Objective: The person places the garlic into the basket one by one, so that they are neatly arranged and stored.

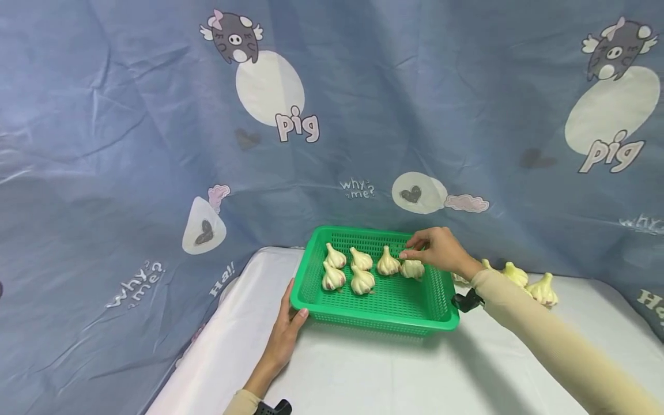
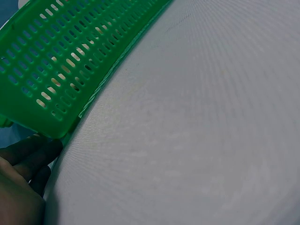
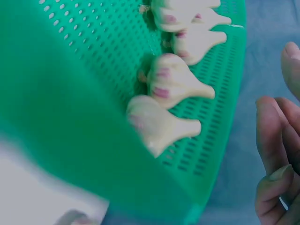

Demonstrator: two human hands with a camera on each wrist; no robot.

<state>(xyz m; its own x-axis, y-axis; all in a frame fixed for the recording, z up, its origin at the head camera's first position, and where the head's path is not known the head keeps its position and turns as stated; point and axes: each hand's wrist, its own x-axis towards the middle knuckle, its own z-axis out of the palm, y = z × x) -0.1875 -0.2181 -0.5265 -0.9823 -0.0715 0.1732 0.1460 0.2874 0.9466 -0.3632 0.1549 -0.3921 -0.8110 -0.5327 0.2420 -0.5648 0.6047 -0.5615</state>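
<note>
A green plastic basket [image 1: 373, 314] with slotted walls holds several garlic bulbs [image 1: 362, 280], purple-tinged at the base, stems toward the back. At its front left corner my left hand [image 1: 284, 337] grips it, thumb at the front and fingers along the left side. In the left wrist view those fingers [image 2: 40, 154] meet the basket's lower corner. My right hand [image 1: 438, 248] hovers over the back right part, just above the rightmost garlic bulb [image 1: 412, 269]. The right wrist view shows its loosely bent fingers [image 3: 269, 133] apart from the bulbs, with nothing between them.
Outside the basket, more garlic bulbs [image 1: 543, 290] lie to the right on the white cloth [image 1: 358, 374], partly behind the right forearm. A blue curtain [image 1: 363, 115] with pig prints hangs at the back and left.
</note>
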